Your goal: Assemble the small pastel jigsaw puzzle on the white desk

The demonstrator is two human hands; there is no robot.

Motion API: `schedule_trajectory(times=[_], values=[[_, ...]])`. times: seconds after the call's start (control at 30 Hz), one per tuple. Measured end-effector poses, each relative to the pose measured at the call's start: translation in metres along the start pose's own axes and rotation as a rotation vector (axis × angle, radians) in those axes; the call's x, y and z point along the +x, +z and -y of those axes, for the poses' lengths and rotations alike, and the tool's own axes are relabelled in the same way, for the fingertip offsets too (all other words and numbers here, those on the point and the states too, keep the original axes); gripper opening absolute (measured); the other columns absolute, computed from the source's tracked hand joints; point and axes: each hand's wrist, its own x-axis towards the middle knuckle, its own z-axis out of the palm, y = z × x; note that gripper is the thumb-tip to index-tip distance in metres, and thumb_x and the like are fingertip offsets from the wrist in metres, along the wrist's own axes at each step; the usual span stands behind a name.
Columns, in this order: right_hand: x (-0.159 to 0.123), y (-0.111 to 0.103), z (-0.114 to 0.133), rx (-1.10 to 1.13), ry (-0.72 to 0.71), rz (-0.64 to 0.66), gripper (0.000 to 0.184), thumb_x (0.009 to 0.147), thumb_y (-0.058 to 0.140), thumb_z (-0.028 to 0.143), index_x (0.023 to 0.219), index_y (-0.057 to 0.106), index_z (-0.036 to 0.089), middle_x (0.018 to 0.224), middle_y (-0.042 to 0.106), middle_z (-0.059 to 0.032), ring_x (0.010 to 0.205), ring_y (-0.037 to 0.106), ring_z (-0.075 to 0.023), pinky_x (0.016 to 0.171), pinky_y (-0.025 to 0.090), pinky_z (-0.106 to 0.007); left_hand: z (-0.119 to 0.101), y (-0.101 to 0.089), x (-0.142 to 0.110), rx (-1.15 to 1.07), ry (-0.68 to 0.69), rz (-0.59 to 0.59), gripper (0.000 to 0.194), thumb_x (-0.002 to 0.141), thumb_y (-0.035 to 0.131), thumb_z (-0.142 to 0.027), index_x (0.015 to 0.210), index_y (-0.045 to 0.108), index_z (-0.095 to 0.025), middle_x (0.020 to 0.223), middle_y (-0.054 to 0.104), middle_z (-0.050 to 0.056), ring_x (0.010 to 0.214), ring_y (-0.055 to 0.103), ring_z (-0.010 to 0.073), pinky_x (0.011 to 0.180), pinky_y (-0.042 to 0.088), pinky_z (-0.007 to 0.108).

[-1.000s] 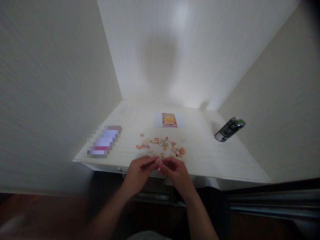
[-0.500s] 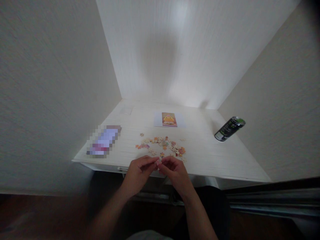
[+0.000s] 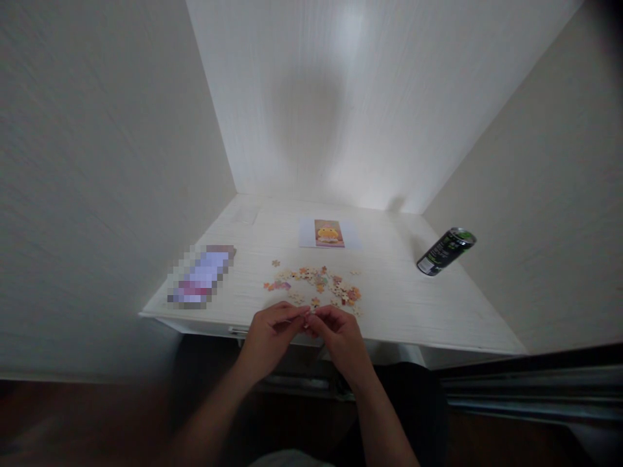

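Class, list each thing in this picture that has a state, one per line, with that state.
Left hand: fingers pinched on a small piece.
Right hand: fingers pinched, meeting the left.
Puzzle pieces: loose, scattered on the desk.
Can: standing; whether opened cannot be told.
Reference picture: lying flat.

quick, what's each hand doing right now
Left hand: fingers pinched shut on a small pale jigsaw puzzle piece at the near edge of the white table.
Right hand: fingers pinched shut on the same piece.

A black-and-green can (image 3: 445,251) stands on the white desk (image 3: 413,305), well apart from a pixelated flat object (image 3: 200,275).
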Motion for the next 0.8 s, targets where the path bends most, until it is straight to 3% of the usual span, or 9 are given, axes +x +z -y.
schedule_trajectory(times=[0.23,0.37,0.43,0.53,0.6,0.8], values=[[0.001,0.003,0.002,-0.351,-0.088,-0.097,0.022,0.086,0.064,0.04,0.089,0.071,0.019,0.08,0.07,-0.005,0.069,0.063,-0.0178,0.063,0.05,-0.029,0.003,-0.017,0.004,0.138,-0.019,0.004,0.028,0.089,0.064,-0.037,0.111,0.072,-0.022,0.093,0.067,0.006,0.085,0.063,0.0185,0.078,0.049,0.028],[0.006,0.0,0.006,-0.765,-0.338,-0.185,0.016,0.09,0.059,0.026,0.097,0.072,0.021,0.099,0.069,-0.0086,0.091,0.062,-0.0224,0.084,0.049,-0.037,0.006,-0.046,0.017,0.424,-0.038,0.009,0.032,0.088,0.06,-0.044,0.11,0.073,-0.023,0.106,0.069,0.005,0.091,0.062,0.0209,0.077,0.048,0.029],[0.01,-0.001,0.006,-0.966,-0.447,-0.157,0.017,0.091,0.059,0.023,0.1,0.073,0.023,0.11,0.068,-0.0088,0.105,0.058,-0.0264,0.096,0.042,-0.045,0.01,-0.058,0.026,0.495,-0.046,0.05,0.03,0.087,0.06,-0.042,0.106,0.074,-0.023,0.104,0.07,0.004,0.085,0.063,0.0207,0.076,0.048,0.03],[0.017,-0.002,0.004,-1.138,-0.504,-0.053,0.019,0.092,0.058,0.022,0.104,0.072,0.026,0.12,0.068,-0.0051,0.112,0.054,-0.0284,0.101,0.036,-0.05,0.014,-0.068,0.037,0.537,-0.04,0.107,0.029,0.087,0.059,-0.038,0.106,0.074,-0.023,0.106,0.069,0.003,0.088,0.063,0.021,0.081,0.048,0.03],[0.021,-0.002,0.002,-1.18,-0.503,0.004,0.02,0.093,0.056,0.022,0.104,0.072,0.027,0.119,0.069,-0.0039,0.111,0.055,-0.0271,0.1,0.038,-0.048,0.013,-0.068,0.04,0.564,-0.026,0.114,0.03,0.087,0.058,-0.038,0.109,0.073,-0.023,0.107,0.069,0.004,0.092,0.063,0.0211,0.082,0.047,0.03],[0.034,-0.012,0.004,-1.182,-0.517,0.06,0.021,0.094,0.055,0.021,0.104,0.074,0.023,0.115,0.071,-0.0037,0.107,0.056,-0.0241,0.103,0.039,-0.042,0.014,-0.06,0.04,0.665,0.032,0.088,0.026,0.088,0.059,-0.035,0.106,0.074,-0.022,0.095,0.065,0.006,0.076,0.058,0.0173,0.071,0.044,0.027]])
